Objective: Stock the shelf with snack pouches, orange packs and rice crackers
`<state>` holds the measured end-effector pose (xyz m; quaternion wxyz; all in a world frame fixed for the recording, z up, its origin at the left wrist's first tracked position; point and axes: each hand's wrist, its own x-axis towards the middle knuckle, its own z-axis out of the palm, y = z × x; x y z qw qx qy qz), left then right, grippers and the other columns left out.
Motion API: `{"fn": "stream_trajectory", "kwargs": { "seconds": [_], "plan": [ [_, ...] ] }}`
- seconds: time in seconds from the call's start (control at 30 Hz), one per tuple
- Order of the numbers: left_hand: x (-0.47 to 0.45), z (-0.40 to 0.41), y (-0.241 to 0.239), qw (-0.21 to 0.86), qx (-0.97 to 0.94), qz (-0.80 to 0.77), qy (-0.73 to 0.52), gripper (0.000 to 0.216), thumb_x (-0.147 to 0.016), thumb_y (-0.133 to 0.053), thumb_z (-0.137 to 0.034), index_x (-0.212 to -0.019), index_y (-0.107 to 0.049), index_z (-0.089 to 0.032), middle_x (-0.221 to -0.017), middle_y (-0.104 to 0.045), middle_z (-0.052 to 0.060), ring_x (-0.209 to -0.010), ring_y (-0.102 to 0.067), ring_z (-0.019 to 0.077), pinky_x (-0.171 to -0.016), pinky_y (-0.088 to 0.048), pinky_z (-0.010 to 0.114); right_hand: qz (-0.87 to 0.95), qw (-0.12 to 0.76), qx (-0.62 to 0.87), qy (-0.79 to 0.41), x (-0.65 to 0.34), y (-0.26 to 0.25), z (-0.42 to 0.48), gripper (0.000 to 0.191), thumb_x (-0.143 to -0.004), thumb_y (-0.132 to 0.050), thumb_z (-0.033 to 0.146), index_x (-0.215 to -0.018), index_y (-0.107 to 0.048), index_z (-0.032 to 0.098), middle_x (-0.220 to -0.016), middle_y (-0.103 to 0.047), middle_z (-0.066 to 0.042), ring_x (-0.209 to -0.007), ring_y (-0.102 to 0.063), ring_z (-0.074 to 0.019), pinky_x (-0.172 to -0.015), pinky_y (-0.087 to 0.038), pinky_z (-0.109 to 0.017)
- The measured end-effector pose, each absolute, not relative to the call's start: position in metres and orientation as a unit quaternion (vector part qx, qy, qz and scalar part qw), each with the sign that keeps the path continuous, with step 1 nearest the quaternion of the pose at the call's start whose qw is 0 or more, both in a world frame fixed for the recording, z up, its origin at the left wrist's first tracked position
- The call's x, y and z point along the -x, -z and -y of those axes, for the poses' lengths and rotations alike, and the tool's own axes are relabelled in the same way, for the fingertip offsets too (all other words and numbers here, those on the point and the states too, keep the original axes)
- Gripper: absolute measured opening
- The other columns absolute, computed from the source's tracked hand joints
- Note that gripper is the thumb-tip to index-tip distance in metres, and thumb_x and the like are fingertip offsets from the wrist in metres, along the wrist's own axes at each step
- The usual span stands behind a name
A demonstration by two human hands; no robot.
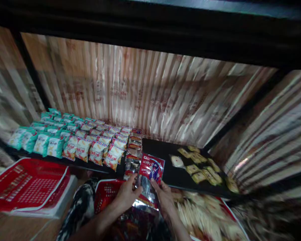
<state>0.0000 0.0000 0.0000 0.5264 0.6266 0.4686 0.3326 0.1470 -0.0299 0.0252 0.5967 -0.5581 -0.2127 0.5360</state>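
Just in front of the dark shelf I hold a red and silver foil snack packet (153, 165), tilted, with white lettering and a blue picture on it. My left hand (127, 192) grips its left edge, with the thumb over the front. On its right side, my right hand (164, 197) closes round it, thumb on the face. More shiny foil lies below the hands; I cannot tell whether it is one packet or several. Behind my left hand, a column of similar foil packets (133, 155) runs front to back along the shelf.
Rows of white-and-red snack bags (97, 150) and teal bags (41, 142) fill the left of the black shelf (158, 149). Yellowish packets (197, 175) and a white packet (177, 161) lie right. Below are a red basket (27, 182), another red basket (104, 192) and pale packets (203, 214).
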Motion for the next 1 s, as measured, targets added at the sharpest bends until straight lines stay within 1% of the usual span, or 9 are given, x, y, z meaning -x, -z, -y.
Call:
{"fn": "stream_trajectory", "kwargs": {
  "seconds": [0.13, 0.3, 0.37, 0.47, 0.53, 0.63, 0.7, 0.9, 1.0],
  "plan": [
    [-0.015, -0.007, 0.006, 0.557, -0.572, -0.461, -0.387, 0.050, -0.075, -0.059, -0.020, -0.124, -0.050, -0.018, -0.105, -0.067, 0.006, -0.097, -0.062, 0.0191, -0.087, -0.047, 0.028, 0.231, 0.598, 0.545, -0.540, -0.151, -0.024, 0.024, 0.049, -0.052, -0.080, 0.049, -0.086, -0.063, 0.018, -0.067, -0.070, 0.000, -0.059, -0.064, -0.0170, -0.056, -0.050, -0.027],
    [-0.028, -0.042, -0.003, 0.543, -0.554, -0.474, -0.416, 0.054, -0.076, -0.056, -0.016, -0.129, -0.044, -0.019, -0.107, -0.067, 0.005, -0.098, -0.062, 0.0178, -0.089, -0.046, 0.027, 0.260, 0.623, 0.564, -0.476, -0.158, -0.016, -0.008, 0.069, -0.055, -0.077, 0.051, -0.112, -0.052, 0.022, -0.085, -0.072, -0.002, -0.081, -0.067, -0.0224, -0.068, -0.054, -0.031],
    [-0.033, -0.061, -0.014, 0.525, -0.559, -0.483, -0.424, 0.054, -0.077, -0.053, -0.013, -0.130, -0.043, -0.017, -0.107, -0.066, 0.006, -0.099, -0.062, 0.0171, -0.090, -0.045, 0.027, 0.274, 0.627, 0.571, -0.454, -0.162, -0.016, -0.032, 0.075, -0.055, -0.076, 0.051, -0.118, -0.048, 0.021, -0.087, -0.072, -0.003, -0.083, -0.067, -0.0231, -0.070, -0.054, -0.031],
    [-0.041, -0.087, -0.032, 0.474, -0.565, -0.507, -0.446, 0.059, -0.074, -0.051, -0.007, -0.132, -0.041, -0.013, -0.119, -0.060, 0.010, -0.108, -0.057, 0.0174, -0.096, -0.042, 0.027, 0.293, 0.635, 0.581, -0.418, -0.168, -0.016, -0.076, 0.084, -0.055, -0.075, 0.050, -0.126, -0.042, 0.019, -0.089, -0.070, -0.003, -0.081, -0.067, -0.0219, -0.069, -0.053, -0.030],
    [-0.048, -0.102, -0.039, 0.436, -0.564, -0.535, -0.453, 0.059, -0.072, -0.050, -0.003, -0.130, -0.043, -0.013, -0.125, -0.054, 0.011, -0.114, -0.053, 0.0173, -0.099, -0.039, 0.027, 0.310, 0.633, 0.588, -0.396, -0.173, -0.015, -0.105, 0.087, -0.057, -0.072, 0.049, -0.132, -0.038, 0.019, -0.087, -0.069, -0.002, -0.077, -0.066, -0.0204, -0.066, -0.053, -0.029],
    [-0.060, -0.118, -0.037, 0.395, -0.571, -0.564, -0.448, 0.045, -0.072, -0.048, 0.000, -0.113, -0.058, -0.015, -0.120, -0.055, 0.010, -0.115, -0.052, 0.0169, -0.101, -0.039, 0.027, 0.354, 0.609, 0.614, -0.358, -0.178, -0.010, -0.144, 0.082, -0.063, -0.066, 0.048, -0.135, -0.036, 0.019, -0.078, -0.067, 0.000, -0.069, -0.065, -0.0186, -0.062, -0.052, -0.028],
    [-0.068, -0.128, -0.031, 0.382, -0.568, -0.576, -0.447, 0.038, -0.073, -0.046, 0.001, -0.103, -0.064, -0.014, -0.120, -0.054, 0.011, -0.115, -0.052, 0.0176, -0.100, -0.040, 0.027, 0.384, 0.587, 0.631, -0.331, -0.180, -0.006, -0.164, 0.077, -0.066, -0.063, 0.046, -0.134, -0.038, 0.018, -0.076, -0.066, 0.000, -0.068, -0.064, -0.0184, -0.062, -0.051, -0.028],
    [-0.078, -0.157, -0.015, 0.388, -0.513, -0.621, -0.448, 0.037, -0.077, -0.043, -0.002, -0.108, -0.062, -0.005, -0.131, -0.044, 0.020, -0.121, -0.049, 0.0242, -0.103, -0.039, 0.031, 0.469, 0.513, 0.667, -0.267, -0.182, 0.001, -0.204, 0.060, -0.071, -0.055, 0.040, -0.126, -0.049, 0.016, -0.098, -0.069, -0.008, -0.084, -0.065, -0.0212, -0.074, -0.051, -0.030],
    [-0.077, -0.167, -0.014, 0.370, -0.513, -0.632, -0.448, 0.037, -0.076, -0.043, -0.002, -0.107, -0.063, -0.005, -0.130, -0.045, 0.020, -0.122, -0.048, 0.0247, -0.104, -0.037, 0.030, 0.509, 0.468, 0.684, -0.231, -0.182, 0.000, -0.212, 0.054, -0.076, -0.048, 0.038, -0.127, -0.050, 0.018, -0.104, -0.068, -0.006, -0.086, -0.065, -0.0198, -0.077, -0.050, -0.030]
  ]
}}
